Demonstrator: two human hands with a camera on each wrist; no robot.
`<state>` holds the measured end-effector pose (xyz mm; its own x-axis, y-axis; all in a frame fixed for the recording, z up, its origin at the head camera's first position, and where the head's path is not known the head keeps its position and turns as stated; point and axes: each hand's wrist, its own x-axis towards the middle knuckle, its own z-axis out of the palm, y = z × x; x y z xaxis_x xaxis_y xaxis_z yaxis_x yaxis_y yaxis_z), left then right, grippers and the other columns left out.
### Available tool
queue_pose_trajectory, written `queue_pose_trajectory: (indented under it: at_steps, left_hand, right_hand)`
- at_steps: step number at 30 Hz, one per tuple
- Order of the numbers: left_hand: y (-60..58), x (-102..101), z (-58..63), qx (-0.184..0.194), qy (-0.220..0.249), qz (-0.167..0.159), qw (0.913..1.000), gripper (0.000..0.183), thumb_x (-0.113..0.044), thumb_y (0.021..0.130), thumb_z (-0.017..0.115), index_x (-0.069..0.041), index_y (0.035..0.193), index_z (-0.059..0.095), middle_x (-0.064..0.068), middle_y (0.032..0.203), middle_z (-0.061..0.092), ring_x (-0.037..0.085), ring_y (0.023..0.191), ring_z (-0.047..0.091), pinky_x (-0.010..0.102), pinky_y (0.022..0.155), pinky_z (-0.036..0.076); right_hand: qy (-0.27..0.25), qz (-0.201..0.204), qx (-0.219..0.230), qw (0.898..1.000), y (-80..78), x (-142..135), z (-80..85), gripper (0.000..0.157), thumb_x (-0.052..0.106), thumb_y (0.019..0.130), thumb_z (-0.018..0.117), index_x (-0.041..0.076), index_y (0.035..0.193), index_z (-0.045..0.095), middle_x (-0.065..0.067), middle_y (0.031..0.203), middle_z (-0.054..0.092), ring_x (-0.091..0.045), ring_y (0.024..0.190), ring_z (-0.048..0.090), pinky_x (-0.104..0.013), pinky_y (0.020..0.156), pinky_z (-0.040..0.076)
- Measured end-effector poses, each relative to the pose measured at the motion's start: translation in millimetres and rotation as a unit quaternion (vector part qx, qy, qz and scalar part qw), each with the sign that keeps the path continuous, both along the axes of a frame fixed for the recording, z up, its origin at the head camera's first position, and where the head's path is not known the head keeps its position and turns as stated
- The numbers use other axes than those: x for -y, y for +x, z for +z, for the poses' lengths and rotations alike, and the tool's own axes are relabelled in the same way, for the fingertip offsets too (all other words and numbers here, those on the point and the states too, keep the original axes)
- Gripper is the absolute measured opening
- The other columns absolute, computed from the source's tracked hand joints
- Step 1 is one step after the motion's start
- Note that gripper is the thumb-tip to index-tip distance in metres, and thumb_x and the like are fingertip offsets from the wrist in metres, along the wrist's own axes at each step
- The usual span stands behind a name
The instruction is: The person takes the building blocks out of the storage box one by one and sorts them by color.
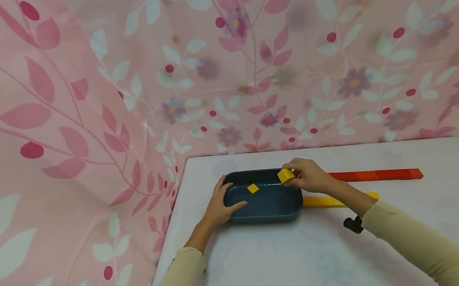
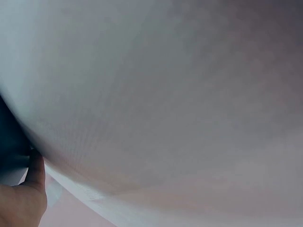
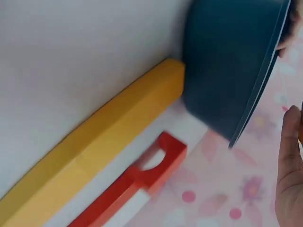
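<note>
A dark blue rectangular dish (image 1: 263, 207) rests on the table, with one small yellow block (image 1: 253, 188) on its floor. My left hand (image 1: 219, 205) grips the dish at its left end, the thumb over the near rim and the fingers at the far corner. In the left wrist view only part of that hand (image 2: 23, 198) shows beside the dish wall. Above the right end of the dish, my right hand (image 1: 309, 176) pinches a yellow block (image 1: 285, 175) between thumb and fingers. The right wrist view shows little of this block, at its right edge.
Right of the dish runs a row of yellow blocks (image 3: 99, 137), its end close to the dish wall. Behind it lies a row of red blocks (image 1: 377, 175), with an arch-shaped piece (image 3: 163, 163) at the dish end. Small black objects (image 1: 353, 225) lie near my right forearm. Floral cloth (image 1: 291, 79) hangs behind the table.
</note>
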<state>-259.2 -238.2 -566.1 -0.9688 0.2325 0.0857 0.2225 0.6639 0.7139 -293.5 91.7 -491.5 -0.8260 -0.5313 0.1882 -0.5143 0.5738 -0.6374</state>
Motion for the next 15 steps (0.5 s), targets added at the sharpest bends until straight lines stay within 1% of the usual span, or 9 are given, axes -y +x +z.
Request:
queue_pose_trajectory:
  at_steps: [2, 4, 8, 10, 11, 15]
  left_hand:
    - [-0.2, 0.0, 0.9, -0.001, 0.0, 0.0, 1.0, 0.084, -0.054, 0.082, 0.075, -0.014, 0.148, 0.042, 0.005, 0.167, 0.011, 0.029, 0.152, 0.021, 0.057, 0.118, 0.027]
    - [-0.3, 0.0, 2.0, 0.0, 0.0, 0.002, 1.0, 0.084, -0.054, 0.082, 0.075, -0.014, 0.148, 0.043, 0.004, 0.167, 0.011, 0.029, 0.152, 0.021, 0.057, 0.118, 0.028]
    - [-1.9, -0.3, 2.6, -0.001, -0.001, 0.007, 1.0, 0.085, -0.055, 0.081, 0.075, -0.014, 0.148, 0.043, 0.0, 0.167, 0.01, 0.028, 0.152, 0.02, 0.057, 0.118, 0.028]
    - [-2.6, -0.8, 2.2, 0.0, -0.002, 0.007, 1.0, 0.086, -0.056, 0.081, 0.075, -0.014, 0.148, 0.042, 0.0, 0.168, 0.009, 0.028, 0.152, 0.019, 0.056, 0.119, 0.027]
    - [-2.8, -0.9, 1.7, 0.001, -0.003, 0.007, 1.0, 0.087, -0.057, 0.081, 0.075, -0.014, 0.148, 0.042, 0.0, 0.168, 0.009, 0.027, 0.152, 0.019, 0.056, 0.119, 0.027]
    - [-1.8, -0.8, 0.5, 0.01, -0.006, 0.009, 0.9999, 0.089, -0.058, 0.08, 0.075, -0.015, 0.15, 0.04, -0.001, 0.168, 0.008, 0.026, 0.152, 0.019, 0.054, 0.12, 0.026]
  right_hand:
    - [0.005, -0.01, -0.009, 1.0, 1.7, -10.6, 1.9, 0.033, 0.012, 0.082, 0.08, 0.007, 0.114, 0.069, -0.01, 0.108, 0.063, -0.021, 0.085, 0.067, -0.024, 0.066, 0.06]
    - [0.008, -0.022, -0.008, 1.0, 2.5, -21.9, 3.4, 0.032, 0.012, 0.082, 0.081, 0.007, 0.112, 0.07, -0.01, 0.109, 0.062, -0.021, 0.086, 0.067, -0.026, 0.068, 0.061]
    - [0.025, -0.043, -0.027, 0.998, 1.3, -47.9, 4.9, 0.033, 0.011, 0.081, 0.081, 0.005, 0.111, 0.07, -0.011, 0.108, 0.063, -0.023, 0.087, 0.064, -0.033, 0.073, 0.061]
    - [0.039, -0.051, -0.034, 0.997, 0.8, -61.9, 4.2, 0.034, 0.01, 0.08, 0.082, 0.005, 0.112, 0.07, -0.011, 0.107, 0.064, -0.024, 0.088, 0.063, -0.035, 0.073, 0.061]
    - [0.048, -0.054, -0.036, 0.997, 0.6, -68.9, 3.2, 0.034, 0.01, 0.08, 0.082, 0.005, 0.112, 0.07, -0.011, 0.106, 0.064, -0.024, 0.088, 0.063, -0.034, 0.073, 0.061]
    - [0.075, -0.068, -0.024, 0.995, 2.4, -96.7, -2.1, 0.035, 0.01, 0.081, 0.081, 0.006, 0.114, 0.07, -0.011, 0.106, 0.063, -0.024, 0.087, 0.06, -0.032, 0.072, 0.059]
